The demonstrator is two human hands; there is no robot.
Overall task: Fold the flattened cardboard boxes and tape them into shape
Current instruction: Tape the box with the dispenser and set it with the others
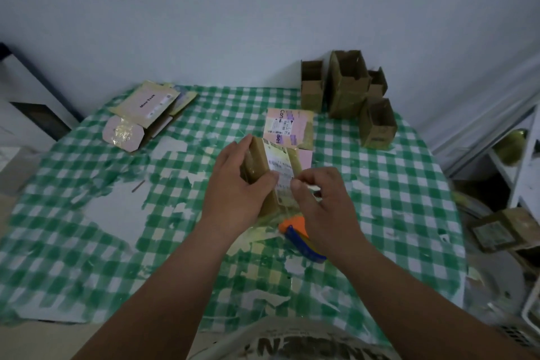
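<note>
Frame centre: left hand (238, 184) gripping small cardboard box (270, 166); right hand (323, 202) curled, pinching tape at its label.

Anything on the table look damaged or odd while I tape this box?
Yes: the green checked tablecloth is badly worn, its print peeled away in white patches at left and centre. One folded box at the far right edge has a ragged, torn top flap.
</note>
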